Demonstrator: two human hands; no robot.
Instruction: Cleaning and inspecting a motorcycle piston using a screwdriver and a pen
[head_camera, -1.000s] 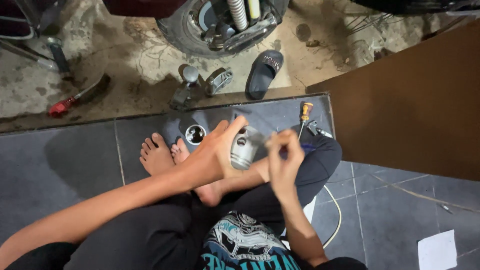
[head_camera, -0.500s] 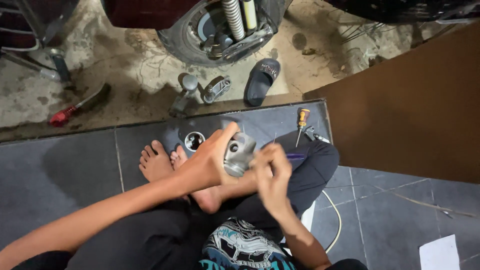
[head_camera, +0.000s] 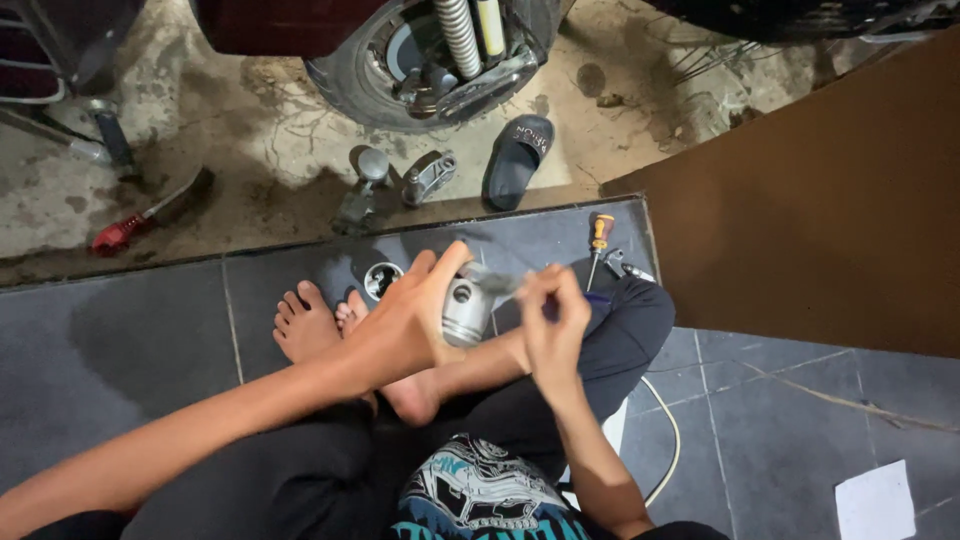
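left hand (head_camera: 410, 320) wrapped around a silver piston (head_camera: 466, 312), now tilted sideways above crossed feet; right hand (head_camera: 550, 325) pinched shut beside it, closer than before, contents blurred.

— What've you got on?

— Black trousers (head_camera: 300, 480), loose at the knee. A dark shirt (head_camera: 480, 495) with a white and teal print across the front.

— Sleeves? Shoes?

— Arms bare right up, nothing on my wrists. Bare feet (head_camera: 305, 325) too. No rings on my fingers (head_camera: 440, 265).
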